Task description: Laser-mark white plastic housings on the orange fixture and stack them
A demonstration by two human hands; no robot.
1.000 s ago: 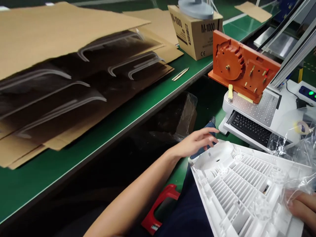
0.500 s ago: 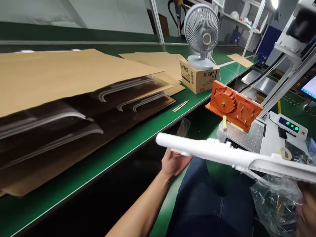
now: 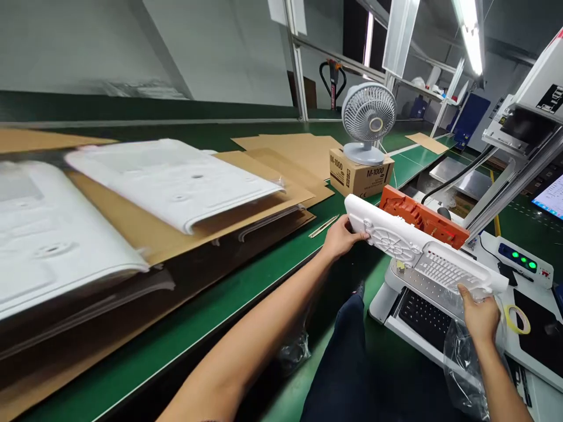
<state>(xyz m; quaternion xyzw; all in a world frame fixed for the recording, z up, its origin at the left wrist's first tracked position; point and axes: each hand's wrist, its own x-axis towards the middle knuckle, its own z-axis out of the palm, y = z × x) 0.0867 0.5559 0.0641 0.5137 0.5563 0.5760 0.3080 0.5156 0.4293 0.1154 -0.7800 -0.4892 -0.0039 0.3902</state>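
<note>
Since 0.5 s ago the white plastic panel (image 3: 422, 249) went from edge-on near the lap to up over the orange jig (image 3: 424, 215), ribbed side showing. Left hand (image 3: 341, 236) grips its far end, right hand (image 3: 480, 303) the near end w/ clear bag (image 3: 466, 363). Cardboard box (image 3: 360, 171) under the fan (image 3: 368, 120) reads "M-1000".

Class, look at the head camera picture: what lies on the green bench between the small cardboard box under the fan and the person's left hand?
In the head view, a thin pale stick lies on the green bench between the cardboard box and the left hand.

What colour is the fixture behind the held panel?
Orange fixture, behind the white panel; head view.
</note>
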